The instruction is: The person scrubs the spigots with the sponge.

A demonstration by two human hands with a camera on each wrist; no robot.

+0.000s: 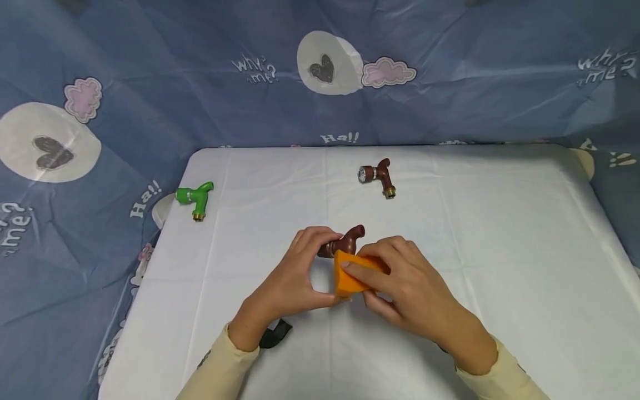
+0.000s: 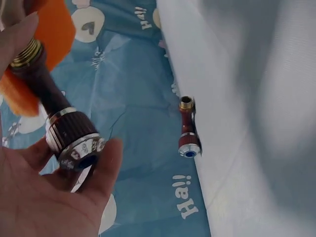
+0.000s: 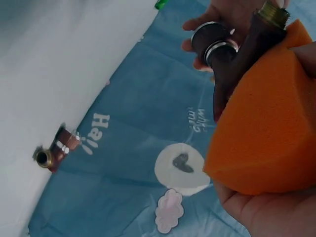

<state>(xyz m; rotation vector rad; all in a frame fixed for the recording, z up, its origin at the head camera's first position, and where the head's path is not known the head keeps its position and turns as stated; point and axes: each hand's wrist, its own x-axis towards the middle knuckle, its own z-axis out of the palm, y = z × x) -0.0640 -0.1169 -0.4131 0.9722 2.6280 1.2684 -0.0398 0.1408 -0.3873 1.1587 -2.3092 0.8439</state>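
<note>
Left hand (image 1: 296, 279) — fingers curved round brown faucet (image 1: 346, 243), thumb at threaded end (image 2: 27, 53); right hand (image 1: 412, 284) — pinching orange sponge (image 1: 348, 284) against it.

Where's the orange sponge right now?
In the head view, the sponge is below and slightly right of centre, gripped in the right hand, against the brown tap that the left hand holds.

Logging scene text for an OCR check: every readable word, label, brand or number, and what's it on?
"Why me?": blue printed cloth, repeated; small mark before "me" unclear.
"Ha!!": same cloth, repeated.
Held brown faucet, silver cap: any markings too blurred to read.
Far brown faucet, green faucet: any markings too small to read.
No readable brand or number.
</note>
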